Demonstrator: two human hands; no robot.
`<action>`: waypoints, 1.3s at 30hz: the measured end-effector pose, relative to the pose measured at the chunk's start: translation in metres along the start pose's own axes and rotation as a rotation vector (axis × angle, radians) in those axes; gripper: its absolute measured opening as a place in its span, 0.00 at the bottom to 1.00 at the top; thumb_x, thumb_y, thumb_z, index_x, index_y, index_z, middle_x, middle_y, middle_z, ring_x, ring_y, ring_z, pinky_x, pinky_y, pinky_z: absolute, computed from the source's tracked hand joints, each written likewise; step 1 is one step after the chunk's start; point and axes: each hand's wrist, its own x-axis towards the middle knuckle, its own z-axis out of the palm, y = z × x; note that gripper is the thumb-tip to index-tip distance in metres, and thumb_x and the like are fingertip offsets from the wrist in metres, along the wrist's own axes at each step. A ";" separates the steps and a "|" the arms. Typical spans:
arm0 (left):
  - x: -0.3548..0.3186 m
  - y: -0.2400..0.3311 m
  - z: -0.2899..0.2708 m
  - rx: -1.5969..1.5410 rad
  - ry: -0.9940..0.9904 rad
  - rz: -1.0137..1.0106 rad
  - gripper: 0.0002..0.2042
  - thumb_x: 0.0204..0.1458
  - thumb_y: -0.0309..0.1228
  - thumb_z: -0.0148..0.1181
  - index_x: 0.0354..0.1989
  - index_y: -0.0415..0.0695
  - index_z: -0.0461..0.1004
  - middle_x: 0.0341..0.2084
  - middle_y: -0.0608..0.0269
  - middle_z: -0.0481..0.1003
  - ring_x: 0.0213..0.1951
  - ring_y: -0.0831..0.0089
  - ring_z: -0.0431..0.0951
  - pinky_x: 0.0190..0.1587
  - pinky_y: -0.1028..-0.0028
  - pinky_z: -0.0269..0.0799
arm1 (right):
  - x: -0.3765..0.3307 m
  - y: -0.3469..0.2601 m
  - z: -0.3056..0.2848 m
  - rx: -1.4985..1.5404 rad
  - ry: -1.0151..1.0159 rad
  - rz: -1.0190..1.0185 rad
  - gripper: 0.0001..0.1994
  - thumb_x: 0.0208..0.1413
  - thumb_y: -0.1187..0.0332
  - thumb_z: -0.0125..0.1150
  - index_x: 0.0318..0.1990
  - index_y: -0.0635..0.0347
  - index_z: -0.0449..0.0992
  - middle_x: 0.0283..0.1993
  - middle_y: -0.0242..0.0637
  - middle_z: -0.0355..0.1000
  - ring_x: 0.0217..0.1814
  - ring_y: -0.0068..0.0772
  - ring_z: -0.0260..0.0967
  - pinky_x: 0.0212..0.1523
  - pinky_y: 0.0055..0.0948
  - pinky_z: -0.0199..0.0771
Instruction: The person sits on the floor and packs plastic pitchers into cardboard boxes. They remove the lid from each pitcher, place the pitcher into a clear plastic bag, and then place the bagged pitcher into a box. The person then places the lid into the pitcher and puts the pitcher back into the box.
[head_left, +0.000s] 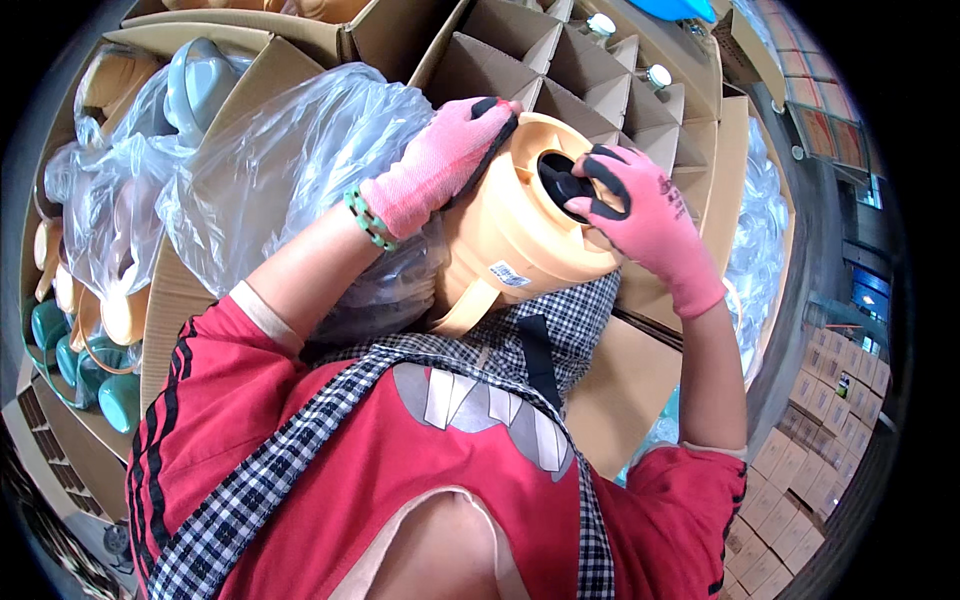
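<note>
A pale orange plastic jug body (pixel 500 235) lies tilted in front of my chest, its looped handle (pixel 468 306) toward me and a small barcode label on its side. My left hand (pixel 445 150), in a pink glove with black-coated fingers, is closed against the jug's left side near the rim. My right hand (pixel 645 215), gloved alike, has its fingers bent into a round recess at the jug's far end. A black part (pixel 563 184) sits in that recess, and the fingers pinch at it. The fingers partly hide it.
A carton with cardboard dividers (pixel 540 50) stands ahead, with white-capped bottles (pixel 658 76) in some cells. Crumpled clear plastic (pixel 300 150) lies at my left. Farther left, a carton holds orange and teal jug parts (pixel 120 400). Stacked boxes (pixel 800 440) stand at the right.
</note>
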 end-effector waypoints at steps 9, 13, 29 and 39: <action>-0.014 0.013 0.009 0.181 0.036 0.069 0.17 0.54 0.37 0.41 0.41 0.37 0.69 0.35 0.62 0.72 0.37 0.79 0.69 0.43 0.80 0.63 | 0.018 -0.010 0.017 -0.201 -0.045 0.329 0.17 0.45 0.59 0.52 0.26 0.70 0.69 0.26 0.49 0.68 0.27 0.45 0.66 0.32 0.34 0.67; -0.018 0.008 0.002 0.051 0.047 0.042 0.17 0.53 0.36 0.43 0.42 0.35 0.69 0.35 0.62 0.72 0.37 0.79 0.69 0.43 0.80 0.63 | 0.024 -0.006 -0.009 0.478 -0.348 0.685 0.14 0.45 0.62 0.51 0.25 0.69 0.68 0.24 0.50 0.68 0.26 0.45 0.67 0.32 0.32 0.67; -0.036 0.032 -0.009 0.241 0.000 0.160 0.15 0.49 0.35 0.50 0.41 0.38 0.69 0.31 0.62 0.73 0.34 0.78 0.69 0.40 0.78 0.64 | 0.026 -0.031 0.002 -0.320 -0.336 0.266 0.18 0.49 0.56 0.46 0.23 0.64 0.70 0.24 0.47 0.68 0.30 0.46 0.67 0.33 0.38 0.67; -0.070 0.050 -0.163 1.299 0.163 -0.031 0.24 0.39 0.41 0.58 0.40 0.35 0.67 0.35 0.49 0.70 0.42 0.57 0.68 0.46 0.68 0.61 | -0.096 -0.069 0.089 0.651 -0.061 0.745 0.18 0.47 0.56 0.57 0.34 0.66 0.70 0.28 0.34 0.68 0.31 0.25 0.63 0.35 0.24 0.63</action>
